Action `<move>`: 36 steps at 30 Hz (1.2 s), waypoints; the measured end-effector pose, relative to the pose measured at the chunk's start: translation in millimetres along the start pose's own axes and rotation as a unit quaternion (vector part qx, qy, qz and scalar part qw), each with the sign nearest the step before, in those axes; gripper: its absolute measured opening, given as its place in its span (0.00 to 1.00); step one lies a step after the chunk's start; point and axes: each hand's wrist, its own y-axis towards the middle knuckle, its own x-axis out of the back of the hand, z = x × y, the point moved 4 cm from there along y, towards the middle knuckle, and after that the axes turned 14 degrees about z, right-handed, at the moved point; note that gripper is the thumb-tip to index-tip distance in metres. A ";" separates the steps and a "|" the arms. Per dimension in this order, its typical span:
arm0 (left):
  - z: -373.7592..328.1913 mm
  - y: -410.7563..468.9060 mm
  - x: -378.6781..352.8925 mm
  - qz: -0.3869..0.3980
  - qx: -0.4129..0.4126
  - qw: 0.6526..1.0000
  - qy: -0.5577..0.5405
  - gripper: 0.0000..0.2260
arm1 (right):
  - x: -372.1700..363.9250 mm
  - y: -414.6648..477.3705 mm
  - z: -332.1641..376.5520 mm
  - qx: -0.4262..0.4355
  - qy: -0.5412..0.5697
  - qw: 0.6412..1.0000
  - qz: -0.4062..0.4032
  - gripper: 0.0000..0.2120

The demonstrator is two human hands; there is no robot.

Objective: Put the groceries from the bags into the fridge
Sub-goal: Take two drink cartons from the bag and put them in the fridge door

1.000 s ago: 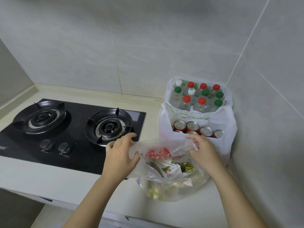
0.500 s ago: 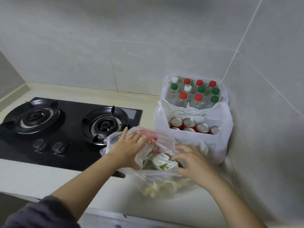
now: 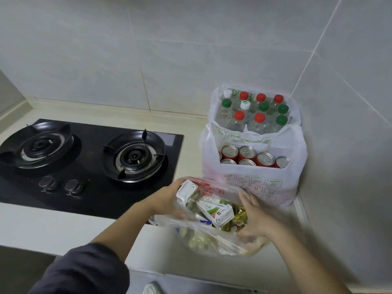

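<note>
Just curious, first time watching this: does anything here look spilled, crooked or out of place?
Nothing spilled or damaged. The bottles and cans stand upright in their white bags. Only the clear bag looks untidy: its small cartons lie tilted every way, one gripped by the left hand.

Black two-burner gas hob in pale countertop.

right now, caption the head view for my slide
Left hand grips a small carton in the clear plastic bag; bagged cans and bottles stand behind.
</note>
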 end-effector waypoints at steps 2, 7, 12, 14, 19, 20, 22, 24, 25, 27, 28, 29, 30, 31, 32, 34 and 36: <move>6.7 3.3 -3.3 -0.008 0.024 0.999 -0.022 0.45 | 1.7 9.6 -2.6 -0.005 -0.020 1.000 -0.017 0.60; 18.3 6.2 -26.8 -0.017 0.076 0.988 0.134 0.49 | 9.2 19.6 -5.4 -0.038 -0.103 0.994 -0.023 0.47; 15.4 -7.4 -32.9 -0.025 0.046 0.983 0.178 0.50 | 13.9 20.9 -2.6 -0.055 -0.131 0.990 -0.009 0.45; 12.3 -16.1 -29.8 -0.047 0.024 0.990 0.132 0.47 | 17.1 18.3 3.2 -0.061 -0.153 0.986 -0.007 0.44; -3.1 -32.4 -8.1 -0.135 0.007 0.989 0.061 0.44 | 24.9 2.4 32.4 -0.077 -0.164 0.981 -0.067 0.30; -8.1 -34.2 -4.5 -0.140 0.007 0.987 0.078 0.43 | 25.8 -1.1 37.7 -0.078 -0.162 0.981 -0.075 0.26; -14.9 -33.8 -1.5 -0.132 0.010 0.982 0.138 0.41 | 27.8 -10.7 48.4 -0.067 -0.169 0.979 -0.094 0.20; -18.7 -30.1 -1.3 -0.119 0.010 0.973 0.198 0.40 | 31.6 -21.2 56.9 -0.045 -0.172 0.973 -0.149 0.16; -20.9 -28.1 -1.3 -0.114 0.007 0.968 0.223 0.39 | 31.8 -25.4 61.4 -0.019 -0.169 0.968 -0.186 0.14; -24.4 -25.3 -1.6 -0.109 0.006 0.958 0.267 0.39 | 32.0 -31.6 69.7 0.039 -0.170 0.948 -0.267 0.11; -25.8 -24.1 -1.7 -0.106 0.006 0.953 0.285 0.39 | 32.2 -34.7 71.3 0.072 -0.150 0.935 -0.314 0.11; -26.9 -22.7 -2.1 -0.102 0.007 0.948 0.301 0.39 | 31.5 -37.0 72.3 0.100 -0.128 0.928 -0.336 0.11; -28.1 -21.2 -2.2 -0.095 0.011 0.945 0.312 0.38 | 29.4 -39.9 74.0 0.117 -0.107 0.927 -0.341 0.10; -29.2 -19.3 -1.7 -0.089 0.015 0.943 0.320 0.37 | 25.6 -39.9 76.0 0.120 -0.107 0.929 -0.335 0.07; -30.2 -16.9 -0.6 -0.083 0.018 0.942 0.324 0.36 | 20.6 -35.0 77.2 0.110 -0.119 0.936 -0.312 0.07; -32.1 -11.7 1.5 -0.079 0.023 0.941 0.328 0.35 | 9.0 -13.6 66.4 0.046 -0.122 0.967 -0.218 0.20; -33.5 -7.5 2.4 -0.070 0.037 0.938 0.337 0.35 | 1.9 2.9 57.4 -0.006 -0.080 0.988 -0.129 0.32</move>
